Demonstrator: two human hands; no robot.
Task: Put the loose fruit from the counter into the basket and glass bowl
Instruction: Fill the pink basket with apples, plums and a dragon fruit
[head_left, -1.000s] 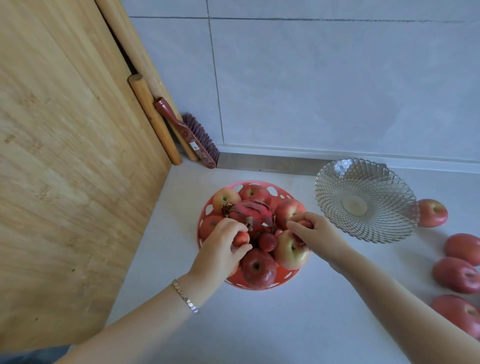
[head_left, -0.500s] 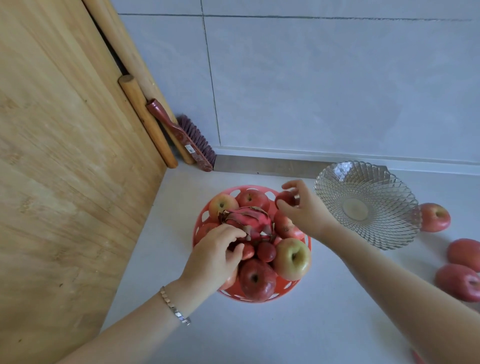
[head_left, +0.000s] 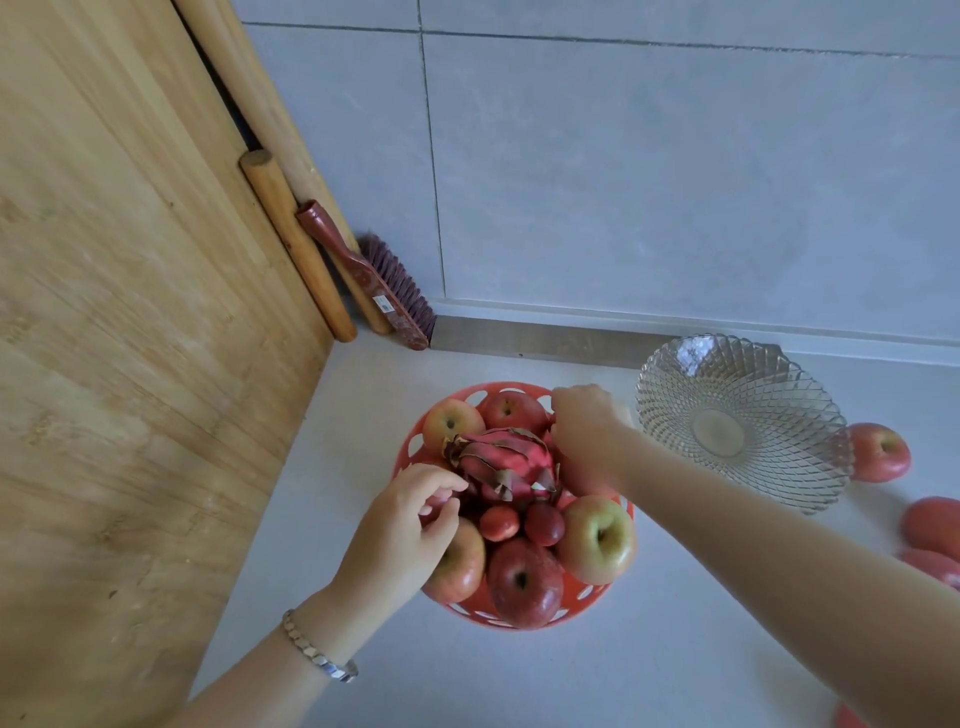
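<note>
The red plastic basket (head_left: 582, 603) stands on the pale counter, heaped with several apples, a pink dragon fruit (head_left: 506, 462) and two small red fruits (head_left: 498, 522). My left hand (head_left: 402, 530) rests over an apple at the basket's near left, fingers loosely curled and holding nothing. My right hand (head_left: 587, 421) is over the far right rim, fingers curled down; the small red fruit it pinched is hidden under them. The glass bowl (head_left: 779, 467) to the right is empty. Loose apples (head_left: 878, 452) lie beyond it along the right edge.
A big bamboo board (head_left: 130, 312) leans at the left, with wooden rolling pins (head_left: 296, 244) and a red brush (head_left: 374, 280) propped in the corner. The tiled wall (head_left: 675, 182) closes off the back.
My left hand has let go of a small red fruit, which now lies in the basket. My right hand carried its small fruit from the near side to the basket's far right rim.
</note>
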